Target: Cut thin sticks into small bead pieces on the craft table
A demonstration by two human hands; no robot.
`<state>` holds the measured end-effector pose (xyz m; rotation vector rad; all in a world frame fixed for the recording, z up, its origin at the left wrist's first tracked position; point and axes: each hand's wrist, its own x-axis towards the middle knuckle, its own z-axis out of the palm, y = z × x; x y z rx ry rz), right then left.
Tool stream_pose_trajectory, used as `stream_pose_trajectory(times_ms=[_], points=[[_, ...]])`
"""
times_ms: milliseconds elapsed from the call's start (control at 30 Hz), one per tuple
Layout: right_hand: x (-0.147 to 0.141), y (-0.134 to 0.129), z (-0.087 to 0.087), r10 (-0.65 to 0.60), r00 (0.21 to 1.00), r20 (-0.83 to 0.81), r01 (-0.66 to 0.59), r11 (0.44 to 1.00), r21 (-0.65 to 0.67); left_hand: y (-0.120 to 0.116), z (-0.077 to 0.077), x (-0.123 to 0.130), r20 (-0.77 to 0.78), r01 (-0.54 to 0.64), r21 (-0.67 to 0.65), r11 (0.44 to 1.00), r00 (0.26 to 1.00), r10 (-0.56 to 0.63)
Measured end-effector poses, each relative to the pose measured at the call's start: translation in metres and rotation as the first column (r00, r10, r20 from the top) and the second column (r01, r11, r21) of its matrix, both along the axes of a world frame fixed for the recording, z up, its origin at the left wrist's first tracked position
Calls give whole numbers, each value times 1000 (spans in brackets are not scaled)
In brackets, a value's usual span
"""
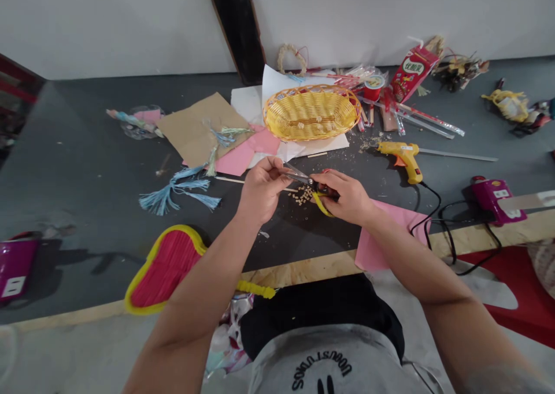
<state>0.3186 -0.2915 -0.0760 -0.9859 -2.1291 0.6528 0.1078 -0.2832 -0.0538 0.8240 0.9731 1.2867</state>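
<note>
My right hand (344,196) is closed round the handles of a pair of scissors (321,204), yellow and black with a bit of red. The blades point left, partly apart, toward my left hand (265,187). Thumb and fingers of that hand are pinched together at the blade tips; whatever is between them is too small to make out. Right below the blades lies a heap of tiny tan cut pieces (302,196) on the dark table. A thin wooden stick (230,179) lies by my left hand, passing partly behind it.
Behind my hands sits a yellow woven basket (312,129) on paper sheets. A yellow glue gun (401,156) with a cable lies to the right. Blue tassels (173,193) and a red heart-shaped piece with yellow edging (167,267) are at left. A phone (240,36) leans on the wall.
</note>
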Motion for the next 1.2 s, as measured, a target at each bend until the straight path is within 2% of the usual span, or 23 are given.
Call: stream_pose_trajectory(times_ms=[333,467,533,600,667,733,800,867,1067,1200], points=[[2,-1,1,-12,999,35,11,999,31,2,-2,0,-7,-26,-6,1000,1000,26],[0,1,-2,-62,997,-48,62,998,1,2,1,1,-11,-9,-8,1000,1000,9],[1,3,-1,-131,986,-104,130,991,-17,1,3,-1,-68,10,-7,1000,998,-10],[3,6,2,-199,968,-156,194,980,-45,1,4,-6,-211,40,12,999,977,-37],[5,8,5,-250,944,-217,237,968,-84,1,5,-11,-436,103,45,994,897,-73],[6,10,6,-277,923,-267,256,960,-114,1,5,-16,-658,187,68,980,746,-96],[6,11,6,-288,915,-283,261,957,-128,0,4,-18,-800,278,83,957,591,-102],[6,12,5,-294,914,-281,264,954,-139,1,2,-19,-863,365,105,925,495,-97],[5,12,4,-312,912,-266,271,946,-180,7,-12,-28,-940,498,210,841,339,34],[4,12,5,-287,929,-234,253,953,-164,8,-20,-40,-969,488,208,848,223,110]])
